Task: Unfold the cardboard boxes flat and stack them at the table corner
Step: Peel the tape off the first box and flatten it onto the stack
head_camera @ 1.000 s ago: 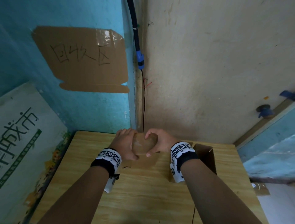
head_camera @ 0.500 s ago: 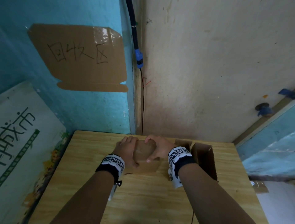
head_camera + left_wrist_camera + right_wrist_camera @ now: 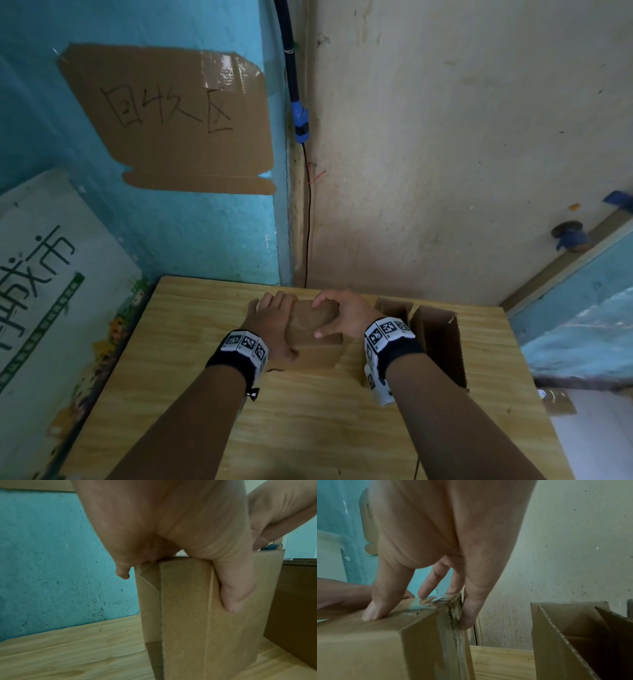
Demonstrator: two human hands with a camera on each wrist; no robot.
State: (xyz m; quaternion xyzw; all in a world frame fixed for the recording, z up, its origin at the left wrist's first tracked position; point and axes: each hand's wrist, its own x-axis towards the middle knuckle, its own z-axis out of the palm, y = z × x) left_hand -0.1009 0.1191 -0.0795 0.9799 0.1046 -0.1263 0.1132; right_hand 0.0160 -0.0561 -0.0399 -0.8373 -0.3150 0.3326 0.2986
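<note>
A small brown cardboard box (image 3: 310,330) stands upright on the wooden table (image 3: 308,428) near its far edge. My left hand (image 3: 281,325) grips its top from the left. In the left wrist view the thumb (image 3: 231,599) lies down the box (image 3: 188,622) wall and the fingers are hidden behind it. My right hand (image 3: 320,318) holds the top from the right. Its thumb (image 3: 373,612) presses on the box (image 3: 376,649) top, and other fingers (image 3: 467,615) hook over the taped, torn edge.
A second, larger cardboard box (image 3: 436,339) stands open at the top just right of my right wrist, against the back wall. A cardboard sign (image 3: 178,116) is taped to the blue wall. A white printed board (image 3: 51,291) leans at the table's left.
Both hands have brought the small box down and a little nearer, from held up at the far edge to standing on the table. The grips look much the same.
</note>
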